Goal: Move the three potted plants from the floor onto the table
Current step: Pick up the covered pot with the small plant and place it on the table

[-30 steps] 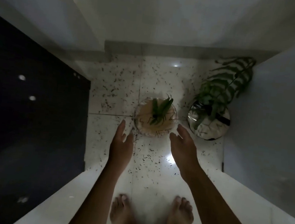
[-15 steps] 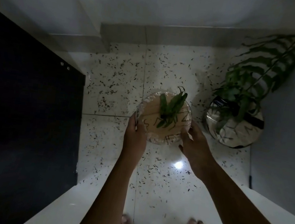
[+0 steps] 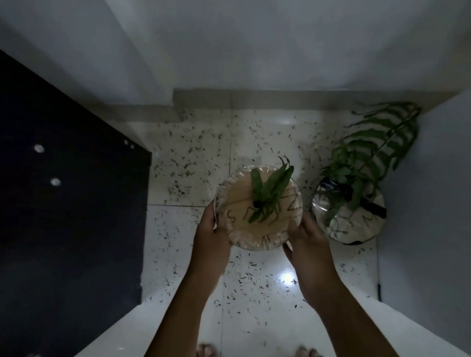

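Since a second ago your hands have closed in from open air onto the round tan clear-wrapped pot with a small green plant (image 3: 259,207). Your left hand (image 3: 213,231) and right hand (image 3: 307,243) clasp its opposite sides above the speckled white floor (image 3: 181,231). The fern in its shiny wrapped pot (image 3: 347,217) sits in the floor's right corner.

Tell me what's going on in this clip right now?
A person, barefoot on a speckled tile floor, has both hands on a small beige pot holding a short leafy plant: left hand and right hand clasp its opposite sides. A second pot with a fern sits on the floor by the right wall. No third pot is visible.
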